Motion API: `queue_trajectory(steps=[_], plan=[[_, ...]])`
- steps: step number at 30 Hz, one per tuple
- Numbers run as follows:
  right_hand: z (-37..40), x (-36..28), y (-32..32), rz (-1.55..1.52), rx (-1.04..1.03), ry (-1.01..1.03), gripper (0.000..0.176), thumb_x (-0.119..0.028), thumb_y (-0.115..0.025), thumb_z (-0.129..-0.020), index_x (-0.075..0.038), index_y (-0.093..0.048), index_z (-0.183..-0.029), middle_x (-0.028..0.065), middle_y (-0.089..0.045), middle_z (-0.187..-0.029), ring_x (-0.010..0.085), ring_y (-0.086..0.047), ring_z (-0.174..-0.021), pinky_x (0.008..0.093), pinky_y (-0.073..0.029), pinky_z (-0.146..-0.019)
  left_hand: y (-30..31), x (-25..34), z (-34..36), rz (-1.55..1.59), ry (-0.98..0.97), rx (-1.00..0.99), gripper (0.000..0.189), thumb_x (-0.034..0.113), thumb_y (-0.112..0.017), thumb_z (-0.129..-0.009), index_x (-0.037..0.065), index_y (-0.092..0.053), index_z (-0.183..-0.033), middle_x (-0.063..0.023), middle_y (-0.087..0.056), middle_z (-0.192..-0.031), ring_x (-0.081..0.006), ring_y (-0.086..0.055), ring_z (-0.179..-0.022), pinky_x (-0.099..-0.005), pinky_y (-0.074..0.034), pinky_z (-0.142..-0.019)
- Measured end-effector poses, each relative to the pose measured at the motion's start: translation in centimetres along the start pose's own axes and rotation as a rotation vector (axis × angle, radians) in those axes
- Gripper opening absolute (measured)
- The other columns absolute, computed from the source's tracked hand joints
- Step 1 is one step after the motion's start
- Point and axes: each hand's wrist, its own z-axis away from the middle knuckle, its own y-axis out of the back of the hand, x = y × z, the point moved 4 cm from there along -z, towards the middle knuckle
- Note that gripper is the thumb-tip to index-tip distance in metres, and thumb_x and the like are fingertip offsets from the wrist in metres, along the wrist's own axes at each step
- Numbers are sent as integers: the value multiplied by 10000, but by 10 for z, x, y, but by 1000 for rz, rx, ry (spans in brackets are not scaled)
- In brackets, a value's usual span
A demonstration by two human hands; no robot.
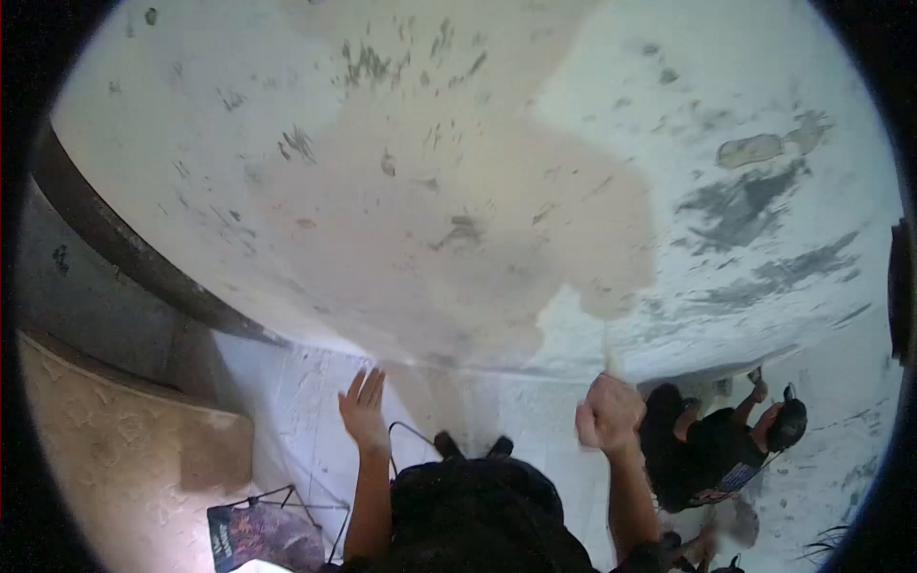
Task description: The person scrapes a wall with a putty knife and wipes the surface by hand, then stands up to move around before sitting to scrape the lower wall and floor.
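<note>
A large pale wall (458,191) with beige and white patches and dark scuffs fills the upper view. My left hand (363,413) is near the wall's lower edge, its fingers stretched out and holding nothing. To the right, my right hand (611,413) is closed in a fist close to the wall. A thin pale sliver shows above its knuckles against the wall; I cannot tell what the fist holds. Below and between the hands are my dark clothes and shoes (473,446).
At the right, a person (712,449) in dark clothes and a cap reaches toward the wall. Part of another person (702,552) shows below. On the left are a tan, worn-looking panel (115,411) and a folding frame with dark printed fabric (263,537). A dark band (143,263) borders the wall.
</note>
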Motion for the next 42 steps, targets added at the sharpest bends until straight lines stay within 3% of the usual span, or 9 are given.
queue_trajectory(steps=[3,13,14,16,19,20,25,39,42], plan=[[206,101,-79,-59,110,-989,272,-117,-583,-761,49,-474,-575,206,-454,-521,287,-493,-470,399,-363,-478,138,-19,68,-176,236,422,586,490,-295,-937,24,-436,-1262,-187,-540,-1220,-273,-504,-1141,-390,-297,-1021],[600,119,-109,-92,-619,-1519,234,-148,-581,-780,19,-619,-621,104,-560,-483,189,-556,-399,313,-460,-404,206,-87,190,-639,1178,-128,511,469,-385,-924,104,-467,-1271,5,-575,-1038,-118,-532,-873,-297,-442,-733],[540,104,-90,-174,-452,-1837,188,-129,-586,-763,41,-627,-693,114,-585,-516,203,-565,-419,315,-467,-416,196,-82,185,-631,1166,-133,518,481,-382,-921,98,-480,-1256,0,-581,-1026,-122,-535,-863,-298,-443,-734],[520,117,-112,294,-1018,-609,224,-163,-567,-768,50,-629,-735,135,-609,-560,208,-585,-475,333,-476,-459,176,-69,172,-620,1142,-132,538,505,-375,-917,85,-507,-1226,-9,-591,-1002,-130,-541,-844,-301,-445,-735],[490,146,-130,-127,-475,-1438,248,-268,-559,-807,-42,-650,-760,126,-644,-668,257,-598,-535,372,-475,-511,149,-56,151,-612,1111,-126,577,542,-365,-911,66,-547,-1181,-24,-607,-966,-142,-550,-815,-304,-448,-737],[451,146,-140,212,-626,-570,259,-244,-529,-801,-33,-644,-704,133,-643,-665,240,-595,-530,370,-470,-509,145,-55,144,-614,1101,-126,592,554,-361,-909,59,-560,-1166,-29,-612,-954,-146,-553,-805,-305,-449,-737],[332,145,-170,-31,-512,-1303,297,-193,-508,-813,5,-660,-975,114,-644,-701,157,-602,-659,305,-476,-592,200,-82,135,-571,1021,-196,685,630,-359,-875,16,-621,-1031,-47,-627,-827,-174,-573,-740,-317,-449,-726],[264,157,-198,-6,-329,-1459,394,-237,-472,-877,91,-604,-702,166,-634,-644,297,-582,-679,432,-445,-741,354,-156,243,-820,1389,512,559,574,-489,-834,46,-619,-964,-92,-559,-586,-151,-442,-449,-310,-339,-419],[273,219,-209,-194,-347,-1655,422,-313,-508,-901,53,-624,-728,68,-579,-591,121,-525,-485,275,-405,-455,353,-201,241,-497,1273,553,590,578,-478,-838,43,-564,-1072,-120,-615,-656,-172,-497,-483,-315,-380,-462]])
